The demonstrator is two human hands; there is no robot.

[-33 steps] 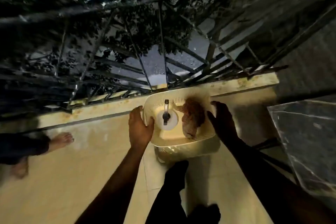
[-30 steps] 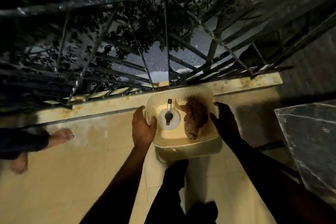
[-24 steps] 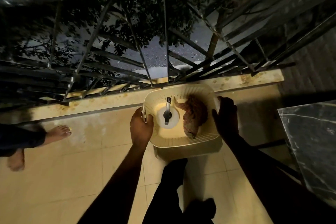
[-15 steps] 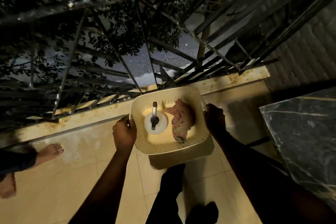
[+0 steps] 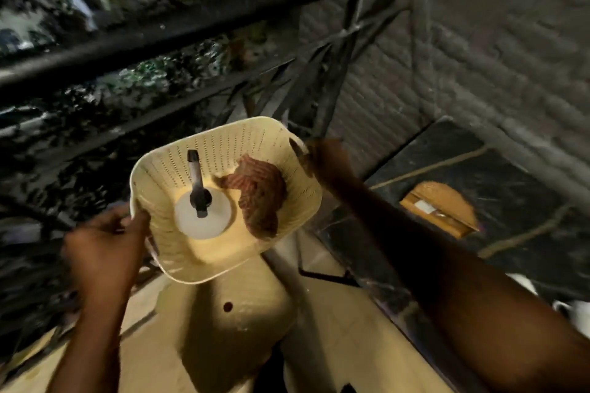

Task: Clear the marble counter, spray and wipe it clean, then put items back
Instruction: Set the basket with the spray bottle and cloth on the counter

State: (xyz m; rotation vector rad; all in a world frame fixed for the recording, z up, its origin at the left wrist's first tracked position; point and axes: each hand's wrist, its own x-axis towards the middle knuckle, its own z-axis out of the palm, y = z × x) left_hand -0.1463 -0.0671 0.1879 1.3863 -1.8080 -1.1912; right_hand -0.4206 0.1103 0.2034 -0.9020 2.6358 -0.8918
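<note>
Brick wall (image 5: 498, 51) fills the upper right, dim and grey, with a dark metal railing (image 5: 178, 25) crossing the upper left and blurred foliage behind it. Below the wall lies the dark marble counter (image 5: 523, 188), veined with pale lines, at the right of the view. On it rests an orange-brown rounded object (image 5: 439, 207) that is too blurred to name, and something white shows at the counter's near edge. Cream floor tiles (image 5: 335, 344) spread across the bottom of the view.

Held in the air over the floor, left of the counter and not touching it, is a cream perforated plastic basket (image 5: 166, 175). The left hand (image 5: 102, 252) grips its near-left rim, fingers curled around the edge. The right hand (image 5: 322, 158) is at the far-right rim by the handle slot; it is motion-blurred, so whether its fingers are clamped on the rim cannot be told.

Inside the basket stands a white spray bottle (image 5: 204, 217) seen from above, its dark nozzle pointing toward the far wall. Just beside it, against the right wall, lies a crumpled reddish-brown cloth (image 5: 260, 198).
</note>
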